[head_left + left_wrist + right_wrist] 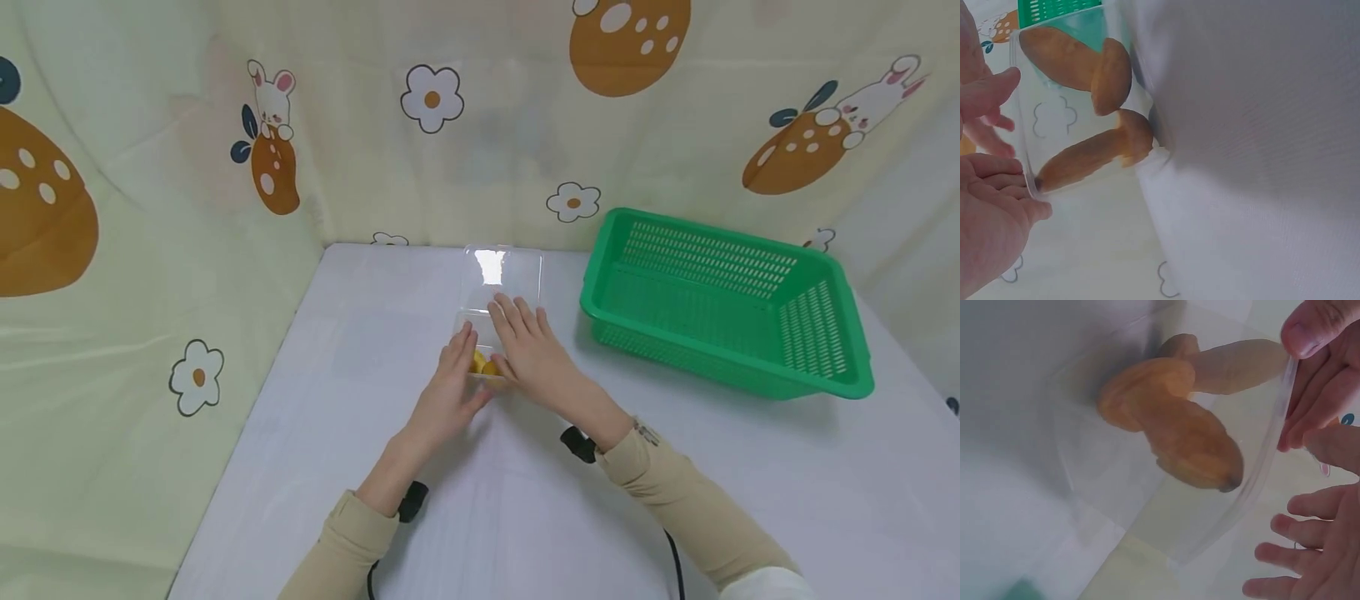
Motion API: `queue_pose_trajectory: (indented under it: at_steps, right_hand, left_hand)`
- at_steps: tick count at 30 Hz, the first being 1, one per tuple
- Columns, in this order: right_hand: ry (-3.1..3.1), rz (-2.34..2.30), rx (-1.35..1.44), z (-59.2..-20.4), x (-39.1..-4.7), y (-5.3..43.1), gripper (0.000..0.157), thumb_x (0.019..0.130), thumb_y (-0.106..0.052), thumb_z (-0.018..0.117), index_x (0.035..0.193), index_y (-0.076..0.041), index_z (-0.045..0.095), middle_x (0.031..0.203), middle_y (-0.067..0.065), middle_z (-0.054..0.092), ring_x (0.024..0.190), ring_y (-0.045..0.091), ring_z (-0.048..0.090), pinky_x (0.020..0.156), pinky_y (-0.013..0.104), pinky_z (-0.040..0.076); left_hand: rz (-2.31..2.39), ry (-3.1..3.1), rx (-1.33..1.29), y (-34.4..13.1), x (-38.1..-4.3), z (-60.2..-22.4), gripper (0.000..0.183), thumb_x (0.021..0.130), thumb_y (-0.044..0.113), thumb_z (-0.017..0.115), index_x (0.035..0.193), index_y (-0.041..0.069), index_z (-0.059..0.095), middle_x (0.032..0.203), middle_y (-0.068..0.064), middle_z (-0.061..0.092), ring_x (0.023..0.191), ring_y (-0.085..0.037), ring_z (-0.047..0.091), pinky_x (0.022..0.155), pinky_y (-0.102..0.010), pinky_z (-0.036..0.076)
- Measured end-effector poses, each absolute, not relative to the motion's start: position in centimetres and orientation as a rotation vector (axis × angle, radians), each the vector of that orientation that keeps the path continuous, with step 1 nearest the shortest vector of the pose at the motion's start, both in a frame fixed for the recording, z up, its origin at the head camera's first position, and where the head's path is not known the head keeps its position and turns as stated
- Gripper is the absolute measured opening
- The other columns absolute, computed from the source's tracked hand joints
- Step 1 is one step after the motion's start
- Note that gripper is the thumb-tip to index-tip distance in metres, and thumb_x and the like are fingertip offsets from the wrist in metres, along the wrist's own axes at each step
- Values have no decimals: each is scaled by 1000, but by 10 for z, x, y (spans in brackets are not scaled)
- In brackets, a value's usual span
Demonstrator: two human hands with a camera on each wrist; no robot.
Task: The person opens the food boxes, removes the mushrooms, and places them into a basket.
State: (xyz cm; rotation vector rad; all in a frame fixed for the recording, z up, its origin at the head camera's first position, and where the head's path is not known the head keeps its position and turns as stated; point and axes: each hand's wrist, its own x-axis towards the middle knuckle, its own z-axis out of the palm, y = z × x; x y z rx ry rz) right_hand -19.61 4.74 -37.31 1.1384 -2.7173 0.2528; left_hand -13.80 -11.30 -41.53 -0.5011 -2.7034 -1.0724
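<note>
A clear plastic box (478, 327) sits on the white tabletop with its hinged lid (517, 279) laid back behind it. Two mushroom-shaped pieces, one (1063, 59) beside the other (1082, 159), show through its wall; from the head view they look yellow. At the box's near left corner, my left hand (444, 404) touches the rim with nearly straight fingers, thumb apart. Across the right side reaches my right hand (540, 362), fingers stretched and slightly spread, thumb near the front rim. Parts of the box and pieces are hidden under the hands.
A green plastic basket (720, 308) with slotted walls stands to the right on the white table (337, 358). Behind and at the left hangs a printed curtain (495, 158). Black cables (675, 562) run from the wrist cameras.
</note>
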Motion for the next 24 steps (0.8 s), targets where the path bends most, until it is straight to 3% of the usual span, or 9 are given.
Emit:
queue_pose_trajectory:
  at_steps: [5, 8, 14, 18, 24]
  right_hand:
    - [-2649, 294, 1163, -373, -200, 48, 40, 89, -6, 59, 124, 9, 49, 128, 23, 47, 118, 38, 42, 103, 47, 32]
    - [-2606, 369, 1187, -372, -203, 48, 27, 84, 1, 62, 110, 9, 59, 110, 19, 57, 102, 33, 53, 92, 39, 43]
    - [-2696, 451, 1287, -373, -209, 46, 15, 78, 4, 65, 93, 5, 66, 88, 13, 62, 84, 28, 58, 76, 34, 50]
    - [-2821, 404, 1360, -372, -214, 45, 8, 78, -2, 68, 84, 3, 67, 80, 11, 63, 75, 25, 58, 69, 33, 50]
    - [-2962, 446, 1413, -368, -219, 40, 12, 79, -11, 69, 75, -1, 65, 69, 4, 60, 64, 18, 53, 59, 28, 47]
  left_hand:
    - [-1014, -2721, -526, -111, -134, -411, 79, 82, 8, 70, 143, -7, 22, 152, -15, 13, 137, -30, 13, 110, -37, 11]
    - [-954, -2721, -561, -111, -132, -409, 75, 83, 7, 69, 141, -9, 25, 150, -18, 17, 136, -30, 18, 110, -37, 16]
    - [-800, -2713, -591, -111, -129, -408, 56, 84, 8, 67, 132, -10, 43, 141, -18, 38, 129, -31, 35, 100, -37, 37]
    - [-660, -2675, -620, -110, -128, -410, 45, 82, 8, 67, 122, -9, 54, 129, -18, 50, 118, -36, 46, 94, -39, 43]
    - [-578, -2628, -655, -109, -126, -410, 41, 80, 7, 69, 116, -9, 59, 122, -19, 56, 111, -40, 50, 90, -42, 46]
